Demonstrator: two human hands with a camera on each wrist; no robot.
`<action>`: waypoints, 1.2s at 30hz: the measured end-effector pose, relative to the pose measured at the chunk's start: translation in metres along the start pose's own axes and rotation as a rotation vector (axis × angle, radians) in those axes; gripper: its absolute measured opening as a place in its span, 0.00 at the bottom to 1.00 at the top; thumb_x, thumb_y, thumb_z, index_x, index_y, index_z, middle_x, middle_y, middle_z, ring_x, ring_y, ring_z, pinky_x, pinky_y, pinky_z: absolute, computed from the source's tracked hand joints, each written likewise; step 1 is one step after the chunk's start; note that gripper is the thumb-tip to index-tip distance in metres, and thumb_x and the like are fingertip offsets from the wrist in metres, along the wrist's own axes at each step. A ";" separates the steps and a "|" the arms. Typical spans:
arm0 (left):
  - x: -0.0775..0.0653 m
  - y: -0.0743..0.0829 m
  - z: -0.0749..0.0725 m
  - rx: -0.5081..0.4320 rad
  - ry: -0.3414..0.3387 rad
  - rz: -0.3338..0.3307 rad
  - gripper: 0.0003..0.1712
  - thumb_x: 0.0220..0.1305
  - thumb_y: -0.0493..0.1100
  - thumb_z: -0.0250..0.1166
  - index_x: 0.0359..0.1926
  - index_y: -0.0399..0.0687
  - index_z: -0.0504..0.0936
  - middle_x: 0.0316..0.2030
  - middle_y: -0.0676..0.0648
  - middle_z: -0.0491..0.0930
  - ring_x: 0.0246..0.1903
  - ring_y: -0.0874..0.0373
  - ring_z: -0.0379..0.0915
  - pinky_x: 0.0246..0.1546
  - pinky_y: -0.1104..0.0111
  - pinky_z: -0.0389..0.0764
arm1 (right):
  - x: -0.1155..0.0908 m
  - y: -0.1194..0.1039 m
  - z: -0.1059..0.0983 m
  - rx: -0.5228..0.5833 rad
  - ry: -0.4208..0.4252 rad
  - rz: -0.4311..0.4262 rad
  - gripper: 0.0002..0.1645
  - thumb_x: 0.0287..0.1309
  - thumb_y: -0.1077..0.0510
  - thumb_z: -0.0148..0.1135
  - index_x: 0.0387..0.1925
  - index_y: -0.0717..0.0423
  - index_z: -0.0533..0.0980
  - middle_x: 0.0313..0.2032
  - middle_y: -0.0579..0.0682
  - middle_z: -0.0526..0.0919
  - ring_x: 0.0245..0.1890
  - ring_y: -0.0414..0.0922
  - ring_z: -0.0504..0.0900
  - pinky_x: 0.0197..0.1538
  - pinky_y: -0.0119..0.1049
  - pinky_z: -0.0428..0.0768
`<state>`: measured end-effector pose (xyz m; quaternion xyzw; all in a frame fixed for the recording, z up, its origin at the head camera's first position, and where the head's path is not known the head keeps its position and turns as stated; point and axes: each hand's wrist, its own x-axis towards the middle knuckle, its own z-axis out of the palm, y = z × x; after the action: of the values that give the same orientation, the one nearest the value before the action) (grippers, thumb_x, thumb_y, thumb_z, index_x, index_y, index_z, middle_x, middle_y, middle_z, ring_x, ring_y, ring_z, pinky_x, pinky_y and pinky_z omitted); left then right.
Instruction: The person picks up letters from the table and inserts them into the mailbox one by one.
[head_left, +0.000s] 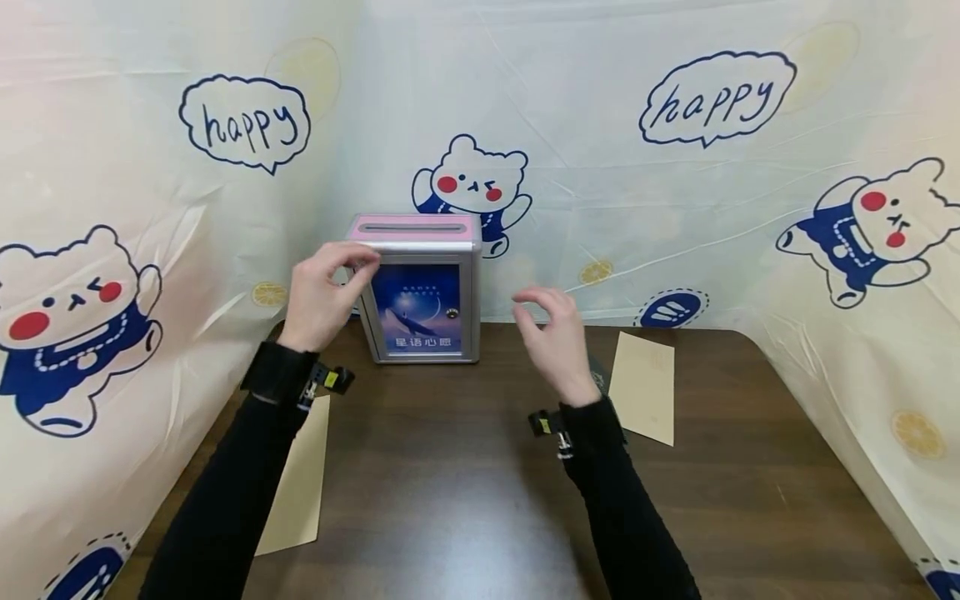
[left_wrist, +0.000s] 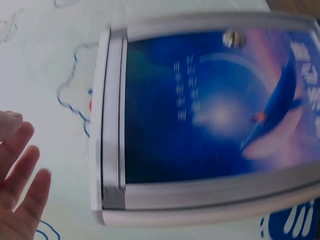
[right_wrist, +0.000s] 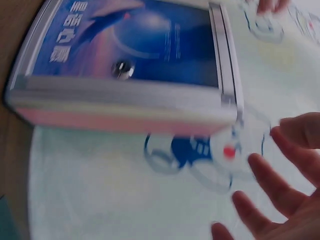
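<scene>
A silver-framed box (head_left: 471, 308) with a pink top and a slot stands upright at the back of the table. Its front panel (head_left: 416, 304) carries a blue picture of a whale and a small round lock (left_wrist: 233, 38). My left hand (head_left: 321, 292) hovers by the box's upper left corner, thumb and index finger bent close together and holding nothing. To the right of the box, my right hand (head_left: 555, 337) is raised over the table with its thumb and fingers loosely curved. No object shows between the fingers (right_wrist: 277, 185) in the right wrist view.
A tan paper rectangle (head_left: 648, 387) lies at the right, beside a dark item (head_left: 597, 372) partly hidden by my right wrist. Another tan paper (head_left: 303, 483) lies under my left forearm. A printed cloth (head_left: 570, 167) hangs behind and around the brown table (head_left: 450, 467).
</scene>
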<state>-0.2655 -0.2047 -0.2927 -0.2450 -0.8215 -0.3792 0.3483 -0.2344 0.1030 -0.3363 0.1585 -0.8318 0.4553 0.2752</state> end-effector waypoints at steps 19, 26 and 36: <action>-0.079 0.006 0.045 -0.028 -0.173 -0.139 0.09 0.62 0.36 0.68 0.45 0.42 0.84 0.49 0.44 0.80 0.55 0.49 0.72 0.51 0.57 0.75 | -0.072 0.048 -0.036 -0.039 -0.118 0.375 0.15 0.68 0.55 0.58 0.52 0.55 0.79 0.56 0.56 0.79 0.55 0.54 0.74 0.59 0.53 0.67; -0.089 0.000 0.062 -0.033 -0.276 -0.192 0.13 0.64 0.37 0.67 0.49 0.41 0.82 0.51 0.43 0.79 0.56 0.48 0.71 0.58 0.52 0.71 | -0.073 0.047 -0.029 -0.057 -0.215 0.322 0.16 0.67 0.55 0.59 0.53 0.56 0.78 0.55 0.57 0.79 0.54 0.53 0.75 0.56 0.54 0.69; -0.097 -0.008 0.069 -0.035 -0.391 -0.260 0.15 0.65 0.40 0.66 0.52 0.40 0.81 0.53 0.42 0.77 0.56 0.48 0.71 0.55 0.53 0.73 | -0.074 0.048 -0.022 -0.139 -0.323 0.339 0.20 0.67 0.53 0.60 0.56 0.57 0.77 0.56 0.57 0.78 0.62 0.58 0.68 0.64 0.59 0.60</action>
<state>-0.2355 -0.1680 -0.4025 -0.2118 -0.8913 -0.3805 0.1264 -0.1934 0.1483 -0.4032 0.0680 -0.9090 0.4055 0.0684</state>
